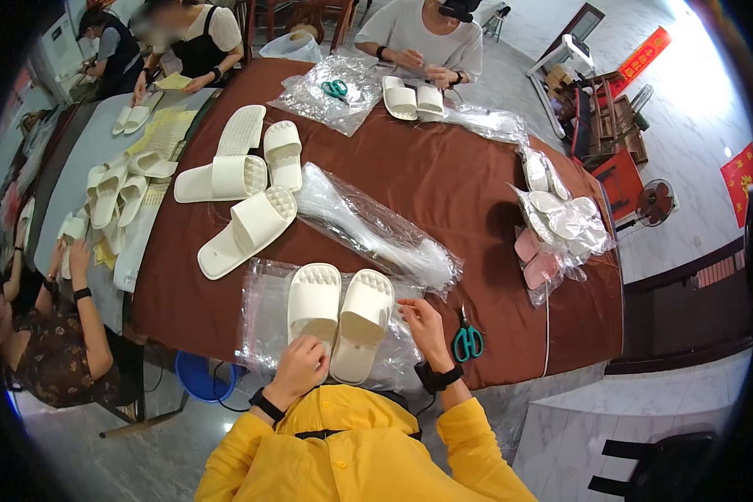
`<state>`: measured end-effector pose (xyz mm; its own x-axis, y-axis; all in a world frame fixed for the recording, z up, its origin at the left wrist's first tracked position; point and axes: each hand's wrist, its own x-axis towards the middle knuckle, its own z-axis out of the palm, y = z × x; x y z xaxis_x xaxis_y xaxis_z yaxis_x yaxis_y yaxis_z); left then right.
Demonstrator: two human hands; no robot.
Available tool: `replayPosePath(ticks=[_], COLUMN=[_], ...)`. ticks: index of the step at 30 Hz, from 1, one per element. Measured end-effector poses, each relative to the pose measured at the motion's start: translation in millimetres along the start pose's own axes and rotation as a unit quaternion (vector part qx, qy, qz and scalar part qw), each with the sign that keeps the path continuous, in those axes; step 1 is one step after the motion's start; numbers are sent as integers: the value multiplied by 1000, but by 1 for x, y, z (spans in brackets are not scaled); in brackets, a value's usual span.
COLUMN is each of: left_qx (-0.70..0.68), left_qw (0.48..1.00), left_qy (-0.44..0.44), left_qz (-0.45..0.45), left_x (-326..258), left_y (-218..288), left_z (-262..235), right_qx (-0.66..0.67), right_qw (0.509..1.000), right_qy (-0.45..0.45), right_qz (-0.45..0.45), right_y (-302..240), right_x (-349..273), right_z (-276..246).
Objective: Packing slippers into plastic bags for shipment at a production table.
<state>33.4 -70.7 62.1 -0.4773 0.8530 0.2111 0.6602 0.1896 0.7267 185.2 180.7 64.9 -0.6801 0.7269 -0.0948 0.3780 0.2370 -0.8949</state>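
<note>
Two cream slide slippers lie side by side in front of me, heels toward me, on clear plastic bags (260, 309). My left hand (299, 368) is curled in at the heel of the left slipper (316, 293), and its fingers hide that end. Beside the strap of the right slipper (365, 305) is my right hand (427, 329), with thumb and fingers drawn together. Whatever the right fingers hold is too small to make out. Just right of that hand lie green-handled scissors (467, 341).
More loose slippers (247, 232) lie at the left, beside a stack of clear bags (368, 226). Bagged slippers (565, 222) sit on the right of the brown-covered table (494, 335). Across from me a person (418, 42) handles slippers (400, 100); other people work at a left table (67, 171).
</note>
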Motion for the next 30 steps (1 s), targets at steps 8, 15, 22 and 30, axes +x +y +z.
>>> replayPosePath(ticks=[8,15,22,30], left_qx=[46,57,61,57], left_qw=[998,998,998,998], left_qy=[-23,3,-2,-17], left_qz=[-26,-7,-2,-7], left_x=[-6,3,8,-11], left_y=[-11,-9,-9,-15], left_z=[-18,12,4,-17], right_qx=[70,-12,-93,-218], right_qw=[997,996,988,963], right_qy=[-26,-19,-60,-129], right_qz=[31,-81,-105,-89], right_y=[12,-10,-22,-16], right_x=[-10,28,80,88], right_z=[-14,3,18,34])
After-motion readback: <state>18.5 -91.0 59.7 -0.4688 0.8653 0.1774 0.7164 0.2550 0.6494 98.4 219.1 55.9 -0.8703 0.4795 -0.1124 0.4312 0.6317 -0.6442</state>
